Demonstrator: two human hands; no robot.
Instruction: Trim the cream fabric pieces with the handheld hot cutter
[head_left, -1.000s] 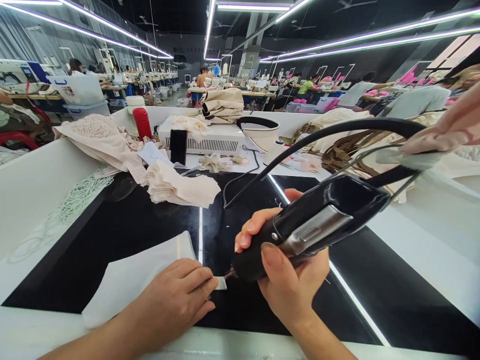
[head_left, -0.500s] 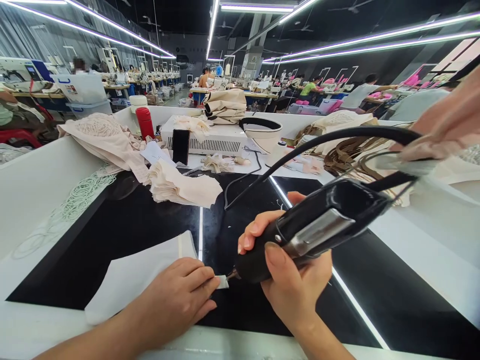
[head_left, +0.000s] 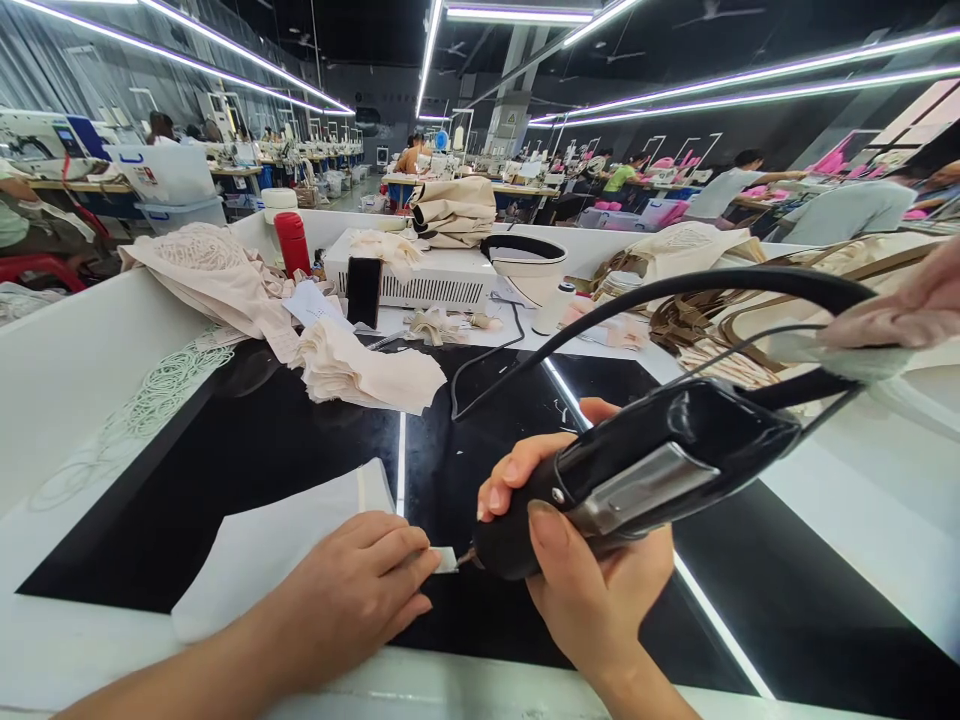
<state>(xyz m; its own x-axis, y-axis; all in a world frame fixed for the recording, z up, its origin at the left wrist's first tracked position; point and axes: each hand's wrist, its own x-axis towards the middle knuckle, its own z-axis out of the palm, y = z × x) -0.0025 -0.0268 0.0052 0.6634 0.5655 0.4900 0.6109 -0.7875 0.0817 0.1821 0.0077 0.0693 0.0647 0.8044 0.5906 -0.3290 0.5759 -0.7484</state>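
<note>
In the head view, the right hand (head_left: 600, 590) is closed firmly around a black tool (head_left: 637, 450), with the thumb laid along the near side and the fingers wrapped over the far side. A silver metal plate (head_left: 652, 485) is on the tool, just above this thumb. The tool is tilted, so its thin tip (head_left: 468, 558) points down and to the left, out of the grip, and a thick black cable (head_left: 645, 288) curves above it

The left hand (head_left: 367, 580) is to the left of the tip, palm downward, with its fingers close together and narrow. A small pale strip (head_left: 448, 559) comes out from under these fingertips; whether they pinch it or only press it, I cannot tell. The end of the strip is at the tip, but I cannot tell if the two are touching. Under the left hand and to its left, a white fabric piece (head_left: 285, 550) lies on the black work surface (head_left: 150, 540)

Beyond the left hand there is a stack of beige fabric (head_left: 367, 370), and behind this stack a dark phone (head_left: 364, 292) stands upright. Farther to the left of this hand, pale green cord (head_left: 161, 385) lies in loops
</note>
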